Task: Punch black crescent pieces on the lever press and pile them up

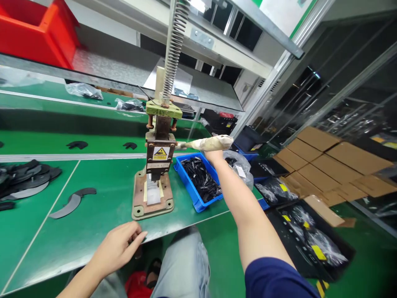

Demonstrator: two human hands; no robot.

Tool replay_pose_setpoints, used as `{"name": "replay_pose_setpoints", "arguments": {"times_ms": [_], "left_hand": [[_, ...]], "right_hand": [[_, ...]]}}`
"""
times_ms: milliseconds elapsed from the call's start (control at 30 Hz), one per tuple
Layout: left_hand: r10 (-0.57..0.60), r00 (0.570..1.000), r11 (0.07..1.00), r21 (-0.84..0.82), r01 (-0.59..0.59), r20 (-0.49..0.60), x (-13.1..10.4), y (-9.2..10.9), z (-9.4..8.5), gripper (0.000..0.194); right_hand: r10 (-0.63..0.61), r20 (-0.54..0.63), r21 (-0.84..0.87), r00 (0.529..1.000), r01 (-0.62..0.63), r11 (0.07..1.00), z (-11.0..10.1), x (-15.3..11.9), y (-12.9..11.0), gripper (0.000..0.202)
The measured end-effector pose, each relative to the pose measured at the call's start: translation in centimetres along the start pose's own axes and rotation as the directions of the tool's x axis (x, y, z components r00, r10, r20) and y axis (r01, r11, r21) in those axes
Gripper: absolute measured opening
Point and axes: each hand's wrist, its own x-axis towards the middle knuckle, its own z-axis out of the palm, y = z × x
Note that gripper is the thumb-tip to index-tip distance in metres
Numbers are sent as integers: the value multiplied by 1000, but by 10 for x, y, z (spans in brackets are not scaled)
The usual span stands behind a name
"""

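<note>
My left hand (119, 246) rests at the front edge of the green bench, its fingers curled in, with nothing seen in them. Just beyond it stands a hand lever press (159, 153) with a yellow warning label, a tall spring and a bolted base plate. A light grey piece (153, 192) lies on the base under the ram. My right arm stretches over a blue bin (198, 198) of small black parts. My right hand (214, 155) is at the press's tape-wrapped lever handle (214, 143), which hides its fingers; I cannot tell whether it grips the handle.
Curved black and grey pieces (74, 203) lie at left, beside a pile of similar ones (27, 178). A red bin (37, 33) sits on the shelf above. At right are a clear plastic bag (242, 165), cardboard (335, 161) and a black crate of bagged parts (310, 240).
</note>
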Motion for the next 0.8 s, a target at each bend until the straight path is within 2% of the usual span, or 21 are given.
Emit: {"name": "replay_pose_setpoints", "arguments": {"times_ms": [100,167,233,300,400,567,633,700,800], "left_hand": [[-12,1000,1000,3,12,6,0,3,-1,32],[-20,1000,1000,9,20,5,0,5,0,32],[-26,1000,1000,17,26,13,0,5,1,31],[-23,999,999,23,22,27,0,4,2,30],[-15,999,1000,26,14,29,3,2,1,29],[-21,999,997,67,23,-32,4,21,-7,30],[-4,999,998,63,6,-37,8,24,-8,27],[5,999,998,61,-2,-48,14,17,-9,28],[-5,998,997,74,10,-68,20,1,-10,31]], "right_hand": [[-4,131,-24,991,7,1000,22,-31,12,36],[-32,253,-34,967,42,999,35,-54,18,31],[-46,363,-51,930,70,996,46,-76,23,38],[-39,437,-78,899,80,994,55,-93,25,54],[-20,471,-112,882,83,990,62,-106,22,61],[-91,404,-127,910,155,980,54,-121,-4,24],[-154,366,-119,918,210,970,57,-120,0,18],[-213,316,-96,924,255,962,73,-102,19,21],[-248,-40,189,968,251,949,104,-64,51,26]]}}
